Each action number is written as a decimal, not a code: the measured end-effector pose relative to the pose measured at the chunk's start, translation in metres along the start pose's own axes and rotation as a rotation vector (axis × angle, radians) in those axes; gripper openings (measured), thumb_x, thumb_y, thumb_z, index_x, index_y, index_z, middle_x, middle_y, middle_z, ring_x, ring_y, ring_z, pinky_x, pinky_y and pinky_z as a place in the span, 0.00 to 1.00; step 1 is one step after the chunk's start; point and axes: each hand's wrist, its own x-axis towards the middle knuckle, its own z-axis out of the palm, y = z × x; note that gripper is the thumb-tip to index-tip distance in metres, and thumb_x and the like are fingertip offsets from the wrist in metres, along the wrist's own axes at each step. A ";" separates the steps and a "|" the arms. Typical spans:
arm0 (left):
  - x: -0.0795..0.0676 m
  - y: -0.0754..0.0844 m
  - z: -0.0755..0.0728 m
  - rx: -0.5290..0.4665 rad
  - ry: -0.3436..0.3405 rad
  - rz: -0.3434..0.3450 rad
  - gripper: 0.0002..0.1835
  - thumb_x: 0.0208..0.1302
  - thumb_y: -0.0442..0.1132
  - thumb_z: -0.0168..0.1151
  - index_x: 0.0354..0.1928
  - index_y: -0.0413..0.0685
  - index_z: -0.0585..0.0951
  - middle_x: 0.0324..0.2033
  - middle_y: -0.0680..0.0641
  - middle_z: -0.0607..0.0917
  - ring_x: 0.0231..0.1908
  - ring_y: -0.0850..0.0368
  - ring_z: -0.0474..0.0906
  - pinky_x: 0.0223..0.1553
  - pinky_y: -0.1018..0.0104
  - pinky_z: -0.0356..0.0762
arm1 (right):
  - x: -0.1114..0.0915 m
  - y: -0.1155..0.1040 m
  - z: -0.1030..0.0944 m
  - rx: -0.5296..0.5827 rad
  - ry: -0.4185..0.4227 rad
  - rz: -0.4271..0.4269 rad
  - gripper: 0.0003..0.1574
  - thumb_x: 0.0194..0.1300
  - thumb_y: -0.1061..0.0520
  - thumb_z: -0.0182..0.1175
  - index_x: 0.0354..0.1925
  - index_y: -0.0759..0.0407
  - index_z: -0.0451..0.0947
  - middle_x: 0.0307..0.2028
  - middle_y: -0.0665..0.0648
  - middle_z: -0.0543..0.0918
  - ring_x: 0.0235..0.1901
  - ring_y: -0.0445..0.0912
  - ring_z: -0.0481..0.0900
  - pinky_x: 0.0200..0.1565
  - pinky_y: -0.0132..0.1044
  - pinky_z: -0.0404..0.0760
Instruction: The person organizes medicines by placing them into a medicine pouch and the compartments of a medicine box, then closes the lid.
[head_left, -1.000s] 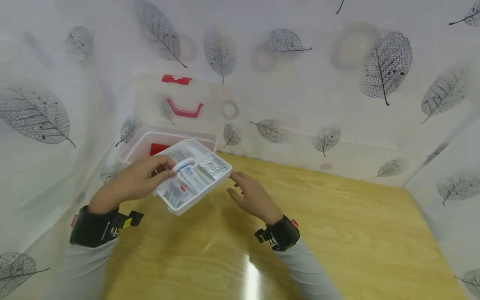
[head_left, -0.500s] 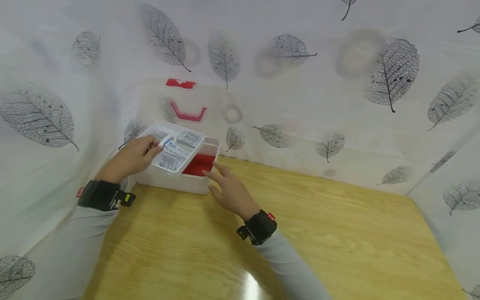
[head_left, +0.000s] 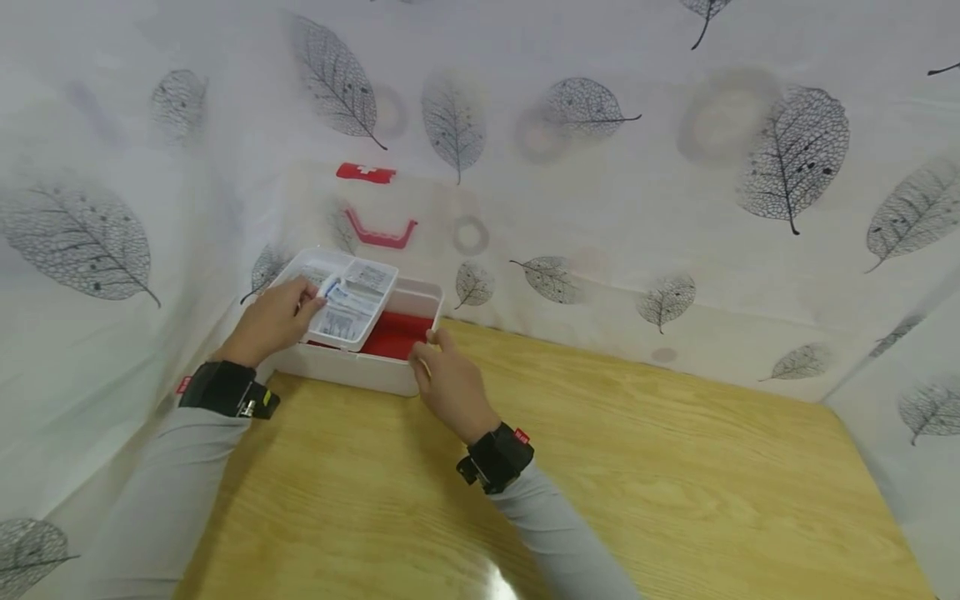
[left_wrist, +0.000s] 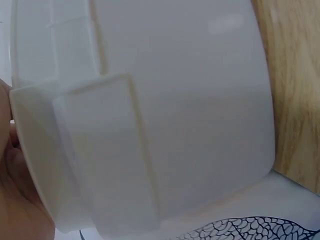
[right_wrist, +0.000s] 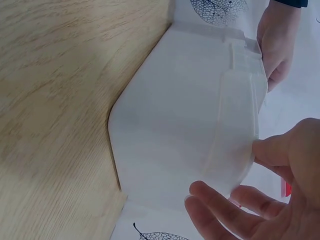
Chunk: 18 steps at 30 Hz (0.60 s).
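My left hand point(head_left: 273, 321) pinches the white handle point(head_left: 326, 290) of a white divided tray point(head_left: 337, 342). Flat packets point(head_left: 341, 323) and blister packs point(head_left: 369, 277) fill its compartments. The tray sits tilted over the left part of a white first-aid box point(head_left: 360, 372), where a red item point(head_left: 397, 335) shows inside on the right. With thumb and fingers, my right hand point(head_left: 453, 387) grips the box's front right corner at the rim; the right wrist view shows the thumb point(right_wrist: 272, 150) on that edge. The box's wall point(left_wrist: 200, 125) fills the left wrist view.
Behind the box stands its raised translucent lid with a pink handle point(head_left: 382, 239) and a red white-cross label point(head_left: 366, 172). A leaf-printed curtain point(head_left: 562, 333) closes off the back and both sides of the wooden table point(head_left: 637, 467).
The tray has moved left and back from over the table onto the box, in the left hand. My right hand has left the tray's side and taken hold of the box's corner.
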 end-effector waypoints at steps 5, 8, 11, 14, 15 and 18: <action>-0.003 -0.004 0.002 -0.014 -0.012 -0.054 0.15 0.79 0.46 0.49 0.48 0.39 0.72 0.31 0.43 0.74 0.32 0.48 0.71 0.29 0.58 0.65 | 0.001 -0.002 0.001 0.003 -0.012 0.027 0.06 0.75 0.52 0.57 0.42 0.48 0.81 0.56 0.58 0.77 0.21 0.42 0.75 0.19 0.30 0.69; -0.003 -0.007 0.004 -0.014 -0.015 -0.054 0.15 0.79 0.47 0.48 0.46 0.40 0.72 0.31 0.43 0.73 0.32 0.48 0.70 0.28 0.59 0.65 | 0.002 -0.004 -0.001 -0.004 -0.032 0.051 0.07 0.75 0.50 0.57 0.41 0.48 0.80 0.56 0.58 0.76 0.21 0.42 0.73 0.19 0.31 0.68; -0.003 -0.010 0.007 -0.009 -0.014 -0.036 0.15 0.79 0.47 0.48 0.44 0.41 0.73 0.29 0.44 0.73 0.29 0.49 0.70 0.27 0.59 0.64 | 0.003 -0.007 -0.003 -0.004 -0.052 0.069 0.08 0.76 0.48 0.57 0.40 0.48 0.79 0.55 0.57 0.75 0.21 0.42 0.72 0.19 0.31 0.68; -0.004 -0.015 0.011 -0.002 -0.019 -0.041 0.14 0.80 0.47 0.48 0.44 0.41 0.72 0.29 0.44 0.72 0.30 0.49 0.70 0.28 0.59 0.64 | 0.004 -0.008 -0.004 0.002 -0.067 0.074 0.08 0.76 0.48 0.57 0.40 0.49 0.78 0.53 0.56 0.74 0.22 0.42 0.72 0.19 0.31 0.68; -0.005 -0.016 0.013 0.000 -0.022 -0.047 0.15 0.80 0.47 0.47 0.44 0.41 0.72 0.29 0.44 0.73 0.30 0.49 0.70 0.28 0.59 0.64 | 0.004 -0.008 -0.004 0.006 -0.073 0.075 0.08 0.76 0.48 0.57 0.40 0.49 0.78 0.52 0.56 0.73 0.22 0.42 0.72 0.19 0.31 0.67; -0.006 -0.019 0.016 0.003 -0.026 -0.054 0.16 0.80 0.49 0.46 0.48 0.41 0.70 0.32 0.43 0.74 0.32 0.48 0.71 0.30 0.58 0.65 | 0.004 -0.009 -0.004 0.003 -0.078 0.074 0.08 0.76 0.48 0.56 0.41 0.49 0.78 0.52 0.56 0.73 0.21 0.42 0.71 0.19 0.30 0.67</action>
